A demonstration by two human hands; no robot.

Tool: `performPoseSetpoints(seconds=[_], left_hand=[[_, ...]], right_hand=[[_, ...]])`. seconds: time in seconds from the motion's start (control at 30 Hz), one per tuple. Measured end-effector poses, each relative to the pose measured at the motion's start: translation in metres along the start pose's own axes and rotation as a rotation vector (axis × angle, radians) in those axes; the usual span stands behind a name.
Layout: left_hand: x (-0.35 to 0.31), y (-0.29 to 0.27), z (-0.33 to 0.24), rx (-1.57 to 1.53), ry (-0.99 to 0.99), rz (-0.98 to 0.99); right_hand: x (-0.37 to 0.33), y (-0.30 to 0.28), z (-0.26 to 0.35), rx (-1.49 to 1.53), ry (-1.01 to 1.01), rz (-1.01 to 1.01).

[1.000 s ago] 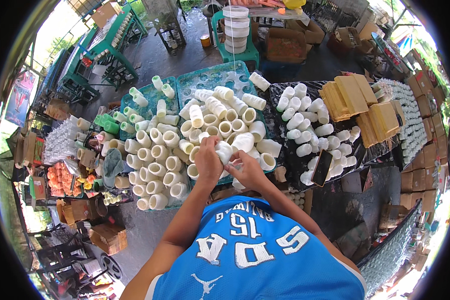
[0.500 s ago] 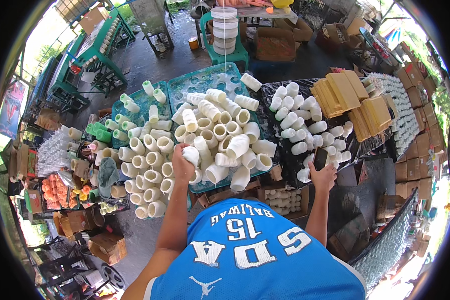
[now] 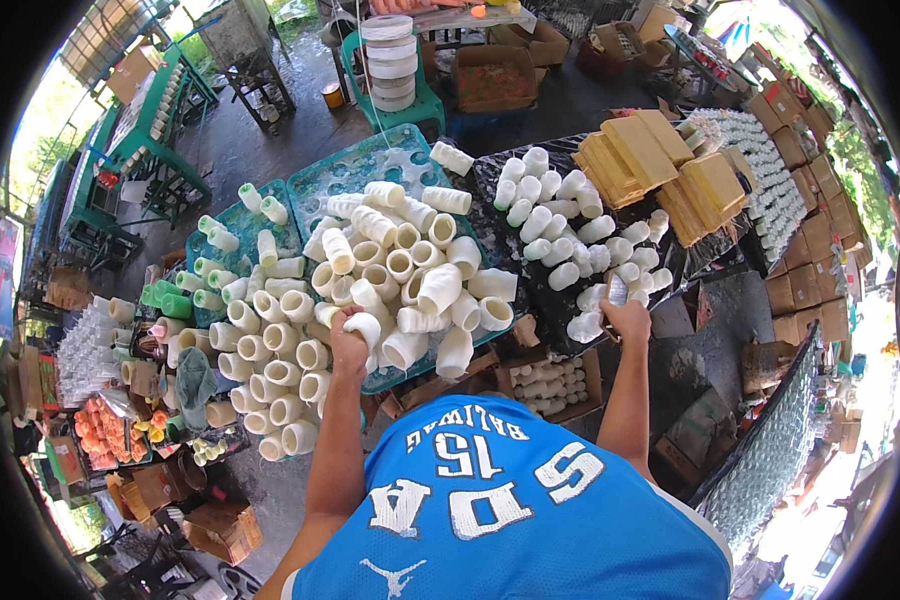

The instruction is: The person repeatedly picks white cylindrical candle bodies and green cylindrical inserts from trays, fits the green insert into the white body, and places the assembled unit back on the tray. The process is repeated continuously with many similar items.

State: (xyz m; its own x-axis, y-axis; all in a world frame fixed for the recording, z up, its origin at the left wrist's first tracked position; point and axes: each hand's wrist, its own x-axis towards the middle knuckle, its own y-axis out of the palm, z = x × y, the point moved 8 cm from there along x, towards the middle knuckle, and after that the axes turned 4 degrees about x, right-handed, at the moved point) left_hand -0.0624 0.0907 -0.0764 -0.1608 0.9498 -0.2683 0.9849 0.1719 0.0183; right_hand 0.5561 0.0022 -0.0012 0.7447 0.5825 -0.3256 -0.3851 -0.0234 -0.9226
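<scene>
My left hand [image 3: 348, 345] is closed around a cream hollow cylinder [image 3: 366, 328], which looks like wax, at the near edge of a heap. Similar cream cylinders [image 3: 438, 288] lie piled on a teal tray [image 3: 315, 200], many with open ends facing me. More open-ended ones [image 3: 282, 373] are stacked to the left. Over by the right table, my right hand [image 3: 628, 318] grips a small flat rectangular thing [image 3: 618, 291] with a shiny pale face; its exact kind is unclear. White rounded cylinders [image 3: 560, 215] stand and lie on black sheeting just beyond that hand.
Yellow blocks [image 3: 625, 160] are stacked at the far right of the black sheeting. White spools [image 3: 390, 65] sit on a green chair [image 3: 425, 105] behind the tray. Below the table edge stands a carton [image 3: 580, 395] of pale pieces. Cardboard boxes [image 3: 805, 240] line the right side.
The whole view has shifted, so the tables appear farther left. The flat thing in my right hand has tilted, its dark face now pale. My left hand still holds a cream cylinder, now turned.
</scene>
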Motion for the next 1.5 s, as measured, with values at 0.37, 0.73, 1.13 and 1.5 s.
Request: performPoseSetpoints(seconds=[0.37, 0.73, 1.13, 1.5], left_hand=[[-0.016, -0.014, 0.008, -0.393, -0.167, -0.001], [-0.052, -0.021, 0.045, -0.246, -0.317, 0.147], [-0.063, -0.029, 0.053, -0.027, -0.3, 0.094], [-0.052, -0.044, 0.041, -0.115, -0.005, -0.028]], right_hand=[[-0.098, 0.048, -0.031, 1.232, -0.178, 1.014], [-0.147, 0.392, 0.06, 0.191, -0.737, 0.9], [-0.148, 0.557, 0.102, -0.235, -0.727, 0.862], [-0.106, 0.656, 0.13, -0.216, -0.708, 0.781]])
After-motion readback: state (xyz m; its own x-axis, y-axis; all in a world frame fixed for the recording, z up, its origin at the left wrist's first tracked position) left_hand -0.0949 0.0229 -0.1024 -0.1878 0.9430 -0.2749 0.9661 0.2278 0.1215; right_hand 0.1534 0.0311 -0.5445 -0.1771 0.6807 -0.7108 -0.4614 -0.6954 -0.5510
